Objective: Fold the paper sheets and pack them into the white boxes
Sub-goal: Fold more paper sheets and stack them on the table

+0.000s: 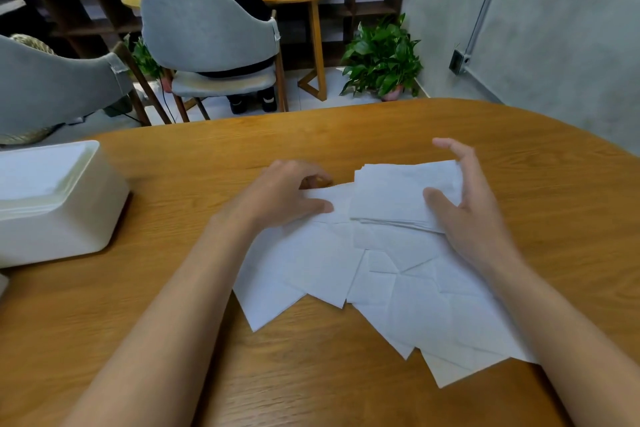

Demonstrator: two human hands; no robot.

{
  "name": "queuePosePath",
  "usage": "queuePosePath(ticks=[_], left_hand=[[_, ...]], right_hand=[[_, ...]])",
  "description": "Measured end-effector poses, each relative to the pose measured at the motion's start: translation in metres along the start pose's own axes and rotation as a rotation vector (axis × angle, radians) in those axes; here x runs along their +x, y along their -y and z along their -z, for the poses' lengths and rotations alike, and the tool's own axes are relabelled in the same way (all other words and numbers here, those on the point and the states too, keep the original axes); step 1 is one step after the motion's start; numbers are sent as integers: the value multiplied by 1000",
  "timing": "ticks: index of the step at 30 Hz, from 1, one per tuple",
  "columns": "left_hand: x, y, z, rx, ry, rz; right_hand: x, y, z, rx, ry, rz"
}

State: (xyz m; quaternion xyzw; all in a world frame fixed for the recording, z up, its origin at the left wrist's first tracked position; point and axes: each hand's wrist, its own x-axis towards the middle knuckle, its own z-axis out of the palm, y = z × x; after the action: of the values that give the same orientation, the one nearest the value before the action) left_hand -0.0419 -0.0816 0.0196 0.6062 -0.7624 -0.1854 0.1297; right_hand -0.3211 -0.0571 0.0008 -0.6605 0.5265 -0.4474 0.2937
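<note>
- Table (pixel 242 142) bears every item below except the last
- Folded stack (pixel 398 194) lies between the two hands, just right of the left hand's (pixel 287 194) fingertips; the right hand's (pixel 464 204) thumb rests on it, its fingers beyond the stack's far right edge
- Loose sheets (pixel 346 270) overlap, spread beneath the stack and nearward of both sets of fingers, between the forearms; left thumb rests on the far-left sheet, left fingers curled at its far edge
- Box (pixel 52 201) stands well left of the left fingers, at the table's left edge
- Chair (pixel 207 28) and potted plant (pixel 381 59) stand on the floor well beyond all fingertips, behind the table; plant right of chair
</note>
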Motion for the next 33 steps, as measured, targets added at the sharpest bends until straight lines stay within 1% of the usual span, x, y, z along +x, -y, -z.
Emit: queuePosePath(ticks=[2, 4, 6, 12, 17, 21, 25, 27, 29, 33], left_hand=[[1, 1, 0, -13, 23, 39], [2, 2, 0, -73, 15, 36], [1, 3, 3, -142, -23, 22], [-11, -4, 39, -225, -160, 37], [-29, -23, 66, -413, -140, -65], [-33, -41, 67, -525, -117, -160], [-27, -53, 53, -532, -81, -211], [-22, -55, 43, -537, -94, -215], [-17, -56, 33, -560, -104, -209], [-13, -57, 21, -574, -119, -214]], right_hand=[[1, -4, 0, 19, 12, 3], [3, -7, 0, 27, 10, -14], [3, -9, 0, 24, -3, -32], [5, -12, -1, 74, -48, -67], [6, -10, -3, 98, -62, -71], [5, -3, -6, 251, -28, -54], [3, 9, -12, 605, 17, -128], [0, 13, -14, 689, 55, -170], [-1, 15, -16, 697, 72, -175], [-3, 12, -15, 495, 24, -69]])
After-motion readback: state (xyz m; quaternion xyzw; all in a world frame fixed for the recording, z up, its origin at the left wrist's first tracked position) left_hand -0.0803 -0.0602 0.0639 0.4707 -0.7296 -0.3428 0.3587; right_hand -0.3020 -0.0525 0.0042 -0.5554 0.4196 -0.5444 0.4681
